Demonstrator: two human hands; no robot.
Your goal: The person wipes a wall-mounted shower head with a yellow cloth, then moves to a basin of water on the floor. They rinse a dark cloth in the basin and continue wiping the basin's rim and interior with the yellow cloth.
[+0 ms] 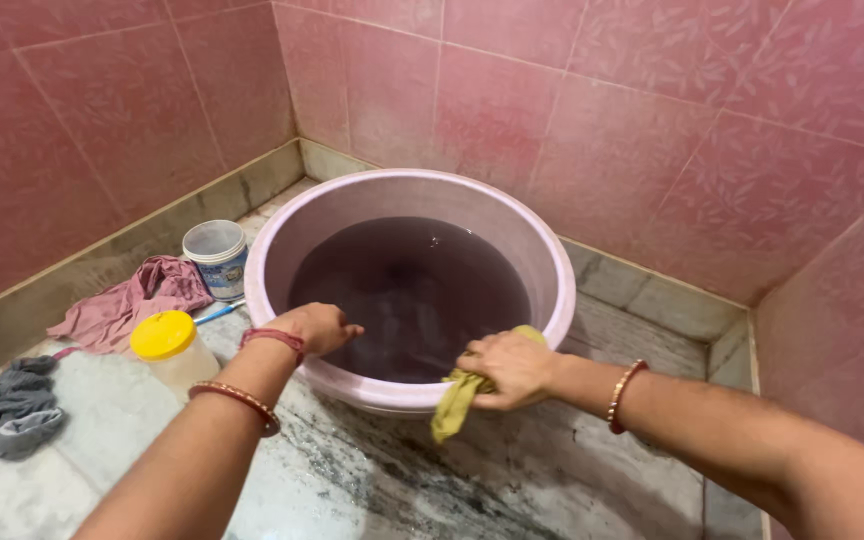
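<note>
Over the tub [552, 262] rim, my right hand [514, 368] is closed around a yellow cloth [456, 400] that hangs down the outside wall. My left hand [318, 328] rests loosely curled, holding nothing, on the near rim above dark water [412, 290]; a jar [172, 350] stands just left.

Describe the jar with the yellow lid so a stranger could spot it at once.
Start at the big pink tub of dark water in the tiled corner. Just left of it, on the marble floor beside the left hand, stands the jar. It alone has a bright yellow lid; the white pot behind it is open-topped.
</note>
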